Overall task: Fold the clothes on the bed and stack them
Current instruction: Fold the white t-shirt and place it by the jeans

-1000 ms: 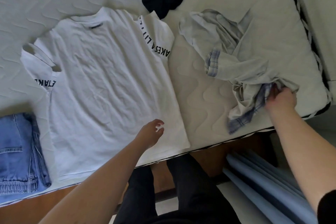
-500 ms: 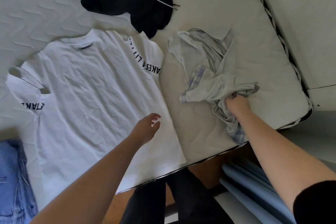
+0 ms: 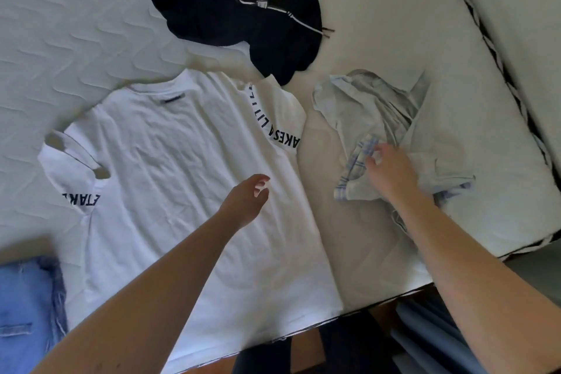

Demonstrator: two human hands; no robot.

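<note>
White quilted mattress (image 3: 91,24) filled the view, its black-and-white piped edge running down the right side; no bins, baskets or drawers were in sight, so nothing was contained in anything; the clothes lay loose on the mattress itself.

White T-shirt (image 3: 170,191) lay spread flat, back up, near the front edge, black lettering on both sleeves; judged light, soft, limp, likely to crease; best taken at the shoulder seams or the hem corners. Crumpled pale plaid shirt (image 3: 379,118) lay just beside it to the right; judged thin and floppy, needing to be shaken out by collar or shoulders. Black hoodie (image 3: 236,9) sat bunched farther back, its white drawcord loose; judged thicker and heavier. Blue jeans (image 3: 24,313) showed at the lower left edge, seemingly already folded; judged the stiffest item.

Left hand (image 3: 246,200) was over the T-shirt's middle, fingers loosely curled, holding nothing; whether it touched the cloth could not be told. Right hand (image 3: 391,170) was on the plaid shirt, fingers spread and blurred; grip not confirmed; hands well apart.
</note>
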